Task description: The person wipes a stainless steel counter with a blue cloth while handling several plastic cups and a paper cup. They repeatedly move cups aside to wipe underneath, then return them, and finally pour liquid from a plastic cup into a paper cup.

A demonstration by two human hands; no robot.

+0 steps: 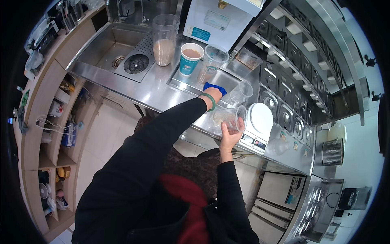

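My left hand (213, 94), with a green bangle at its wrist, grips a bunched blue cloth (217, 87) at the front edge of a recessed metal tray (190, 88). My right hand (231, 135) holds a clear plastic cup (227, 117), tipped on its side, left of a white digital scale (260, 117). Another clear cup (240, 93) leans over just beyond it. Behind my left hand, a tall clear cup (211, 62) with some brown liquid stands beside a teal paper cup (187, 65) filled with a milky brown drink.
A tall clear pitcher (164, 50) holds pale brown liquid near a steel sink (105, 50). The white dispenser (213, 26) stands at the counter's back. Lidded metal containers (269, 102) line the right side. A clear plastic container (278, 146) is right of the scale.
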